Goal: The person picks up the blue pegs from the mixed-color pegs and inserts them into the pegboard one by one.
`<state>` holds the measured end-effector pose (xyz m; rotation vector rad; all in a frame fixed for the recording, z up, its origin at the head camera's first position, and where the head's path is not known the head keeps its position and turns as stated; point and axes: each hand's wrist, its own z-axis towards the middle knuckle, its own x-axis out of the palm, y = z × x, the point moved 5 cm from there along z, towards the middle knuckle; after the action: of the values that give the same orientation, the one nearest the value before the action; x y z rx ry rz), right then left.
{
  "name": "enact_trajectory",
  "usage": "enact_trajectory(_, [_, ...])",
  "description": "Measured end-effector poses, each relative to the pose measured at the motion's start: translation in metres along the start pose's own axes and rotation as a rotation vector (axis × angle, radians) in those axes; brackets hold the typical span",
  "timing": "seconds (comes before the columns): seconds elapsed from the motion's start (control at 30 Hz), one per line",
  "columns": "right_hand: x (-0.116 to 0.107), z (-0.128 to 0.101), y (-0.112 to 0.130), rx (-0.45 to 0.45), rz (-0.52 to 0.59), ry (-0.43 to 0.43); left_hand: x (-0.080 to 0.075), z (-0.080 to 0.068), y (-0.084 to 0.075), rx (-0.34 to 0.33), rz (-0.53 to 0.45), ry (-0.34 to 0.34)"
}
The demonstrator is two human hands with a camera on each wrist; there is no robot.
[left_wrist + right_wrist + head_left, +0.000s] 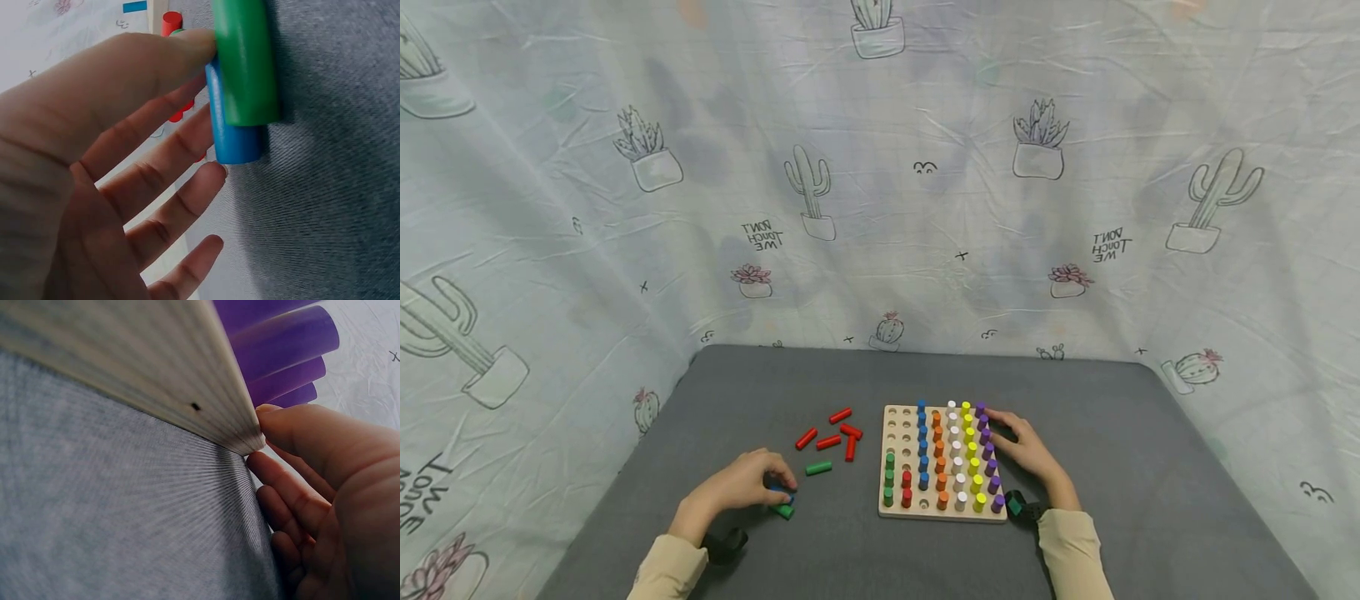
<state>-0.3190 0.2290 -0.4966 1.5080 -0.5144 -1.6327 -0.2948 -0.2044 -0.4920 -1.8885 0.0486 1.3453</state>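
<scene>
The left hand [737,487] lies on the grey table [1150,467], fingers nearly straight and spread, the thumb and fingertips [200,44] touching a green peg [245,59] and a blue peg [232,128] that lie side by side on the cloth; the wrist view shows the two pegs touching each other, the green one on top of the blue (whether the hand actually pinches them I cannot tell, the fingers look only laid against them). Just beyond the hand another green peg [818,468] lies flat, and past it a loose cluster of red pegs [838,432]. To the right of these stands the wooden board [891,507], its columns holding upright pegs: green, red, blue, orange, white, yellow, then purple pegs [988,454] at the right edge, with open holes at the far left corner. The right hand [1026,450] rests against the board's right side, fingers relaxed and lightly bent, the thumb [294,422] touching the board's corner beside the purple row, holding nothing.
</scene>
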Motion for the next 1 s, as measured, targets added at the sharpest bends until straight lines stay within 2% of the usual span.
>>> enact_trajectory(0.57, [0.0,0.0,0.001,0.009,0.004,0.004,0.006,0.005,0.003,0.019,0.019,-0.037])
enact_trajectory(1.0, [-0.001,0.0,0.002,0.006,-0.002,0.005,0.006,0.017,-0.007,0.023,0.001,-0.053])
